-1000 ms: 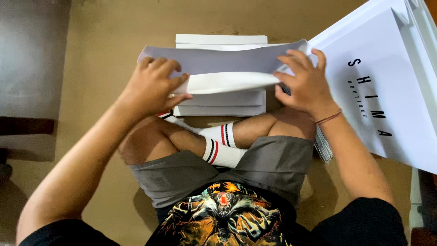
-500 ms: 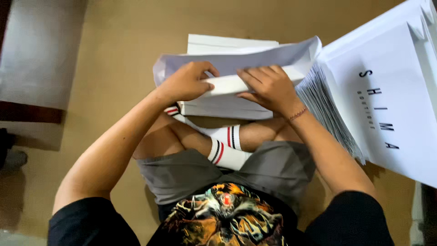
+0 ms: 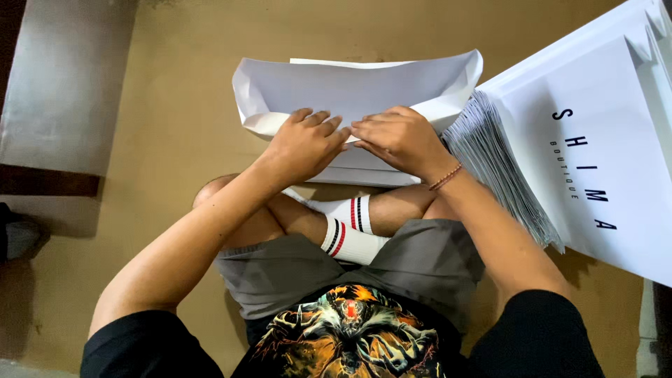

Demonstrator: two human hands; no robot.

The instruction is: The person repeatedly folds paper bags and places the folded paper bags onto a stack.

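hands hide the middle of the work: the left hand (image 3: 306,145) and right hand (image 3: 399,138) lie side by side, fingertips meeting, flat on the near edge of a white paper bag (image 3: 350,91) that is being shaped. both are open, palms down and fingers spread, pressing rather than gripping anything. what lies beneath the palms cannot be seen — perhaps a folded flap. the bag rests on the tan floor (image 3: 175,140) in front of the person's crossed legs, its long axis running left to right across the view, its opened side facing up with the walls bowed like a shallow trough. more flat white sheets (image 3: 364,171) sit under it, mostly covered by the wrists. to the right, just beside the bag, a tall stack of flat white bags (image 3: 595,140) with black lettering fans out, cut off by the frame edge. a striped white sock (image 3: 346,234) shows between the forearms. a thin bracelet (image 3: 446,177) circles the right wrist.
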